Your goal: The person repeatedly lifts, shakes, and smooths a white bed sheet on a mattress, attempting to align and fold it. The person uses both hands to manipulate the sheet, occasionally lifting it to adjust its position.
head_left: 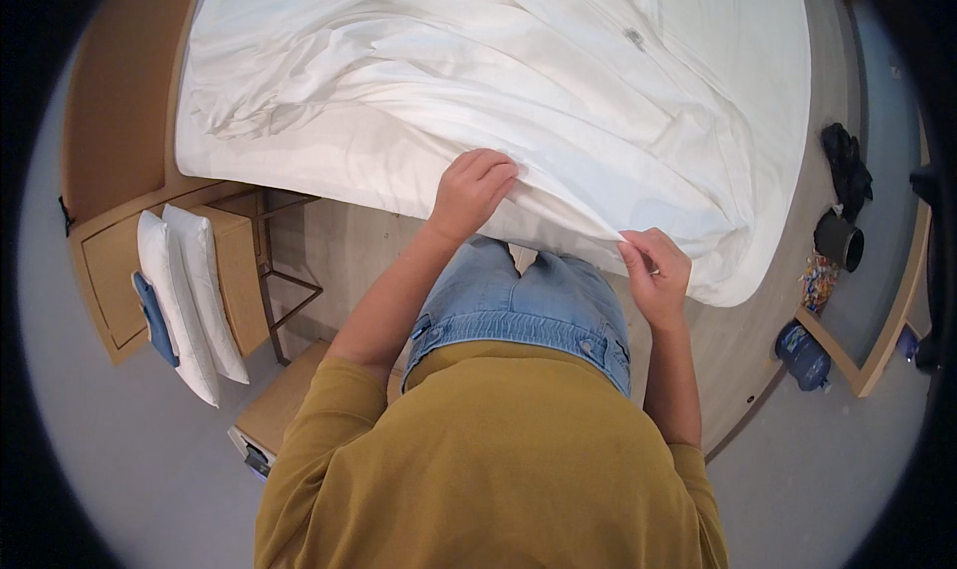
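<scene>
Room: bedroom seen from above, pale grey floor (130,449), wooden headboard panel (120,90) at upper left, light wood strip along the bed's near side.
Bed: fills the upper half of the view; its white mattress (299,155) shows bare at the left, near edge.
White sheet (558,80): crumpled, lies in loose folds across the bed, its near edge hanging over the side in front of the person.
Left hand (471,192): fingers curled down over the sheet's near edge, knuckles up; closed on the fabric as far as can be seen (fingertips hidden under the fold).
Right hand (655,268): lower and to the right of the left one, thumb and fingers pinched together on the sheet's hem, pulling a taut crease up toward the bed's middle.
Hands, relation: well apart, both on the same near edge of the sheet.
Person: mustard top, blue denim below, standing tight against the bedside.
Pillows (189,300): two white ones, standing on end, leaning against the wooden nightstand (234,260) at left.
Blue item (155,320): flat, just beside the pillows' outer face; kind not clear.
Right side: wooden shelf (877,355) with a dark mug (837,238), a black cloth (845,160) above it, a colourful packet (819,280), a blue bottle (802,355) lying by the shelf's lower corner.
</scene>
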The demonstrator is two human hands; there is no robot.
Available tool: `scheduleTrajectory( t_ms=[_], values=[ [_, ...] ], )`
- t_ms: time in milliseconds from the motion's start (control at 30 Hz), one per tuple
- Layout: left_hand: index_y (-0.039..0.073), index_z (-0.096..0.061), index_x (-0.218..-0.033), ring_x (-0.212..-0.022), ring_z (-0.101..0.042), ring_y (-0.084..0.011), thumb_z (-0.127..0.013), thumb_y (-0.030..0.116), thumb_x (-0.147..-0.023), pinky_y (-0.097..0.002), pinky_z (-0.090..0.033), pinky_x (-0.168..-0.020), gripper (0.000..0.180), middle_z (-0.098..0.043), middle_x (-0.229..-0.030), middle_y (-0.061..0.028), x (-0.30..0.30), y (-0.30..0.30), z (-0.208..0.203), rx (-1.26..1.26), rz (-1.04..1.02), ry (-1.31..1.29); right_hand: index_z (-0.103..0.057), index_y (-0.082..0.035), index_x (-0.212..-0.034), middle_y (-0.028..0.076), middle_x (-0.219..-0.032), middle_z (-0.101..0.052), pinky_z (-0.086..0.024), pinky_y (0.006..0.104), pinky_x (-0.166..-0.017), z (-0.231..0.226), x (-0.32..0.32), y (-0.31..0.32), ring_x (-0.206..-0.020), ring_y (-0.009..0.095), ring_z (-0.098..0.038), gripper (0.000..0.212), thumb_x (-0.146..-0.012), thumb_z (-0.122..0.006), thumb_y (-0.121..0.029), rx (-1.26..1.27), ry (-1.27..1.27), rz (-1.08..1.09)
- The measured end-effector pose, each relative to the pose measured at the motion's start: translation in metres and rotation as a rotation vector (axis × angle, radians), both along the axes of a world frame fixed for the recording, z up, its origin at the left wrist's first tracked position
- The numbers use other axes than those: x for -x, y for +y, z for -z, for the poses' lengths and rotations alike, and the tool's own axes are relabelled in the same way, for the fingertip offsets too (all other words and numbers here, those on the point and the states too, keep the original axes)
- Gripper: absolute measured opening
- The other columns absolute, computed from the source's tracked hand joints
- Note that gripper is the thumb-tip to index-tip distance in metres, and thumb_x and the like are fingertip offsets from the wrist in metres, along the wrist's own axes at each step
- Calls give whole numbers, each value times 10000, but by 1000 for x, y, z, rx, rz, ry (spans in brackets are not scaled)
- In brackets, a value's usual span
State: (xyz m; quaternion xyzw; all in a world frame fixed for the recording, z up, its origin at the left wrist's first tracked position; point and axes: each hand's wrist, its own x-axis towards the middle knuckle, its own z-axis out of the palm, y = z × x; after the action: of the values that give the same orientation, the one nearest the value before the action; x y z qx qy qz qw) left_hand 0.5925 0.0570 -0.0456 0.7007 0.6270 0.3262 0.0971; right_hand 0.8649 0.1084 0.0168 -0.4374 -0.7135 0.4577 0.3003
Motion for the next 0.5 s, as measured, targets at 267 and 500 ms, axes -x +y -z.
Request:
scheduleTrajectory(
  t_ms=[267, 500],
  values=[
    [23, -563, -787, -745, -582, -274, -712, 32, -667, -361, -479, -633, 191, -605, -831, -97, 7, -19, -69, -201, 64, -11, -662, -9, -863, 60, -628, -530, -350, 263, -473, -1, -1, 7, -524, 143, -465, 95, -772, -680, 12, -47, -26, 14],
    [48, -545, -779, -684, -547, -234, -730, 88, -670, -330, -458, -587, 218, -579, -781, -65, 8, -44, -106, -8, 167, 40, -667, -18, -842, 64, -586, -511, -349, 286, -453, -17, 2, 8, -500, 182, -471, 113, -737, -701, 4, -236, -6, -8]
  ],
)
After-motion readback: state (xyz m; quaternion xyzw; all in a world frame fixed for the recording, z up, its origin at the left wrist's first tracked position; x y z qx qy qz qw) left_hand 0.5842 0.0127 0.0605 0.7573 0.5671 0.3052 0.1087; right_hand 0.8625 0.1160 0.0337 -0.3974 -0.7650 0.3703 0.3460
